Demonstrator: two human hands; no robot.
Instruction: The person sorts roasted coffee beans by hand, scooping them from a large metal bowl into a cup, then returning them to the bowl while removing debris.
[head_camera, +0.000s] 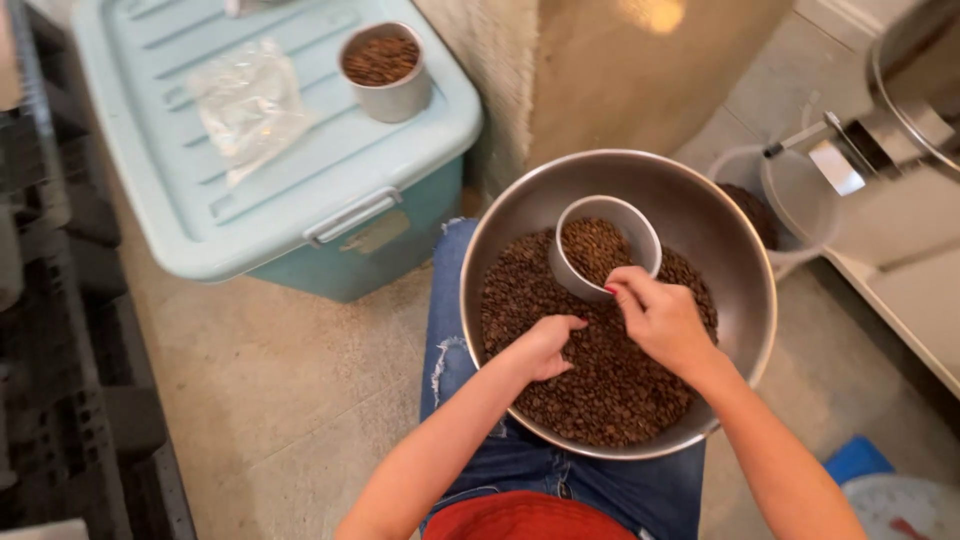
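centre frame: right hand (660, 318) pinches the metal cup (603, 245) rim; left hand (548, 345), loosely curled, rests in the beans (600, 385). best to keep the cup tilted low inside the steel bowl (740, 260).

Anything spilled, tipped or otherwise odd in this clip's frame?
Nothing stands out. The coffee beans stay inside the steel bowl on the lap. The right hand tilts a white cup into them on purpose, and the left hand rests on the beans.

Cup (603, 258) amid beans (600, 370), rim (760, 330) around.
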